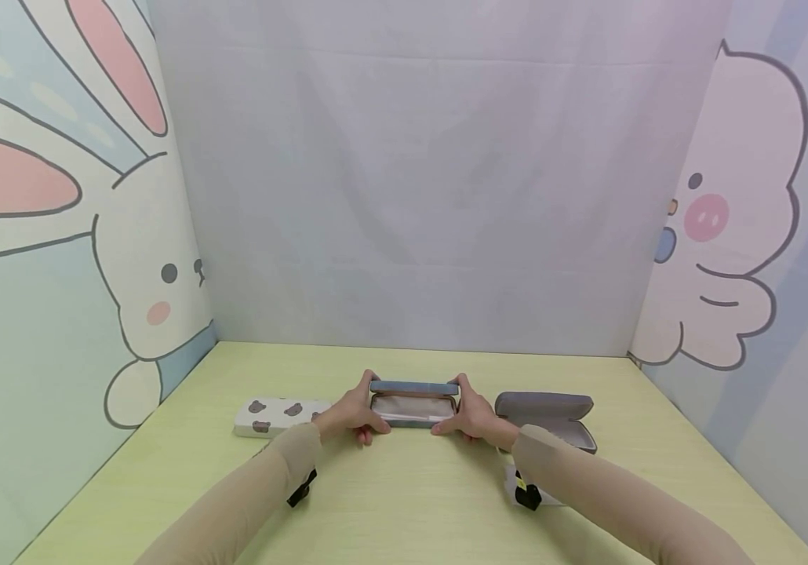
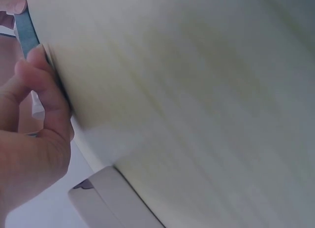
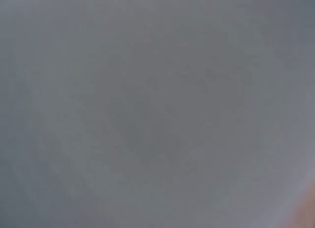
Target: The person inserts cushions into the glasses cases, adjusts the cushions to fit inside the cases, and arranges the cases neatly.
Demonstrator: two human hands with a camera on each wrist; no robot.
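Observation:
A blue glasses case (image 1: 414, 388) with a pale lining stands with its lid raised at the middle of the table. My left hand (image 1: 356, 408) grips its left end, thumb at the front edge and fingers up by the lid. At the opposite end my right hand (image 1: 474, 412) holds it the same way. The left wrist view shows the left hand (image 2: 42, 156) with curled fingers at the blue rim (image 2: 25, 33). Only a grey blur fills the right wrist view, with a skin-coloured patch in its lower right corner.
Left of the hands lies a closed white case (image 1: 277, 416) with bear prints, partly behind the left arm. A grey glasses case (image 1: 545, 408) stands open on the right. Near the right forearm is a whitish item (image 1: 511, 485) with black and yellow parts, mostly hidden.

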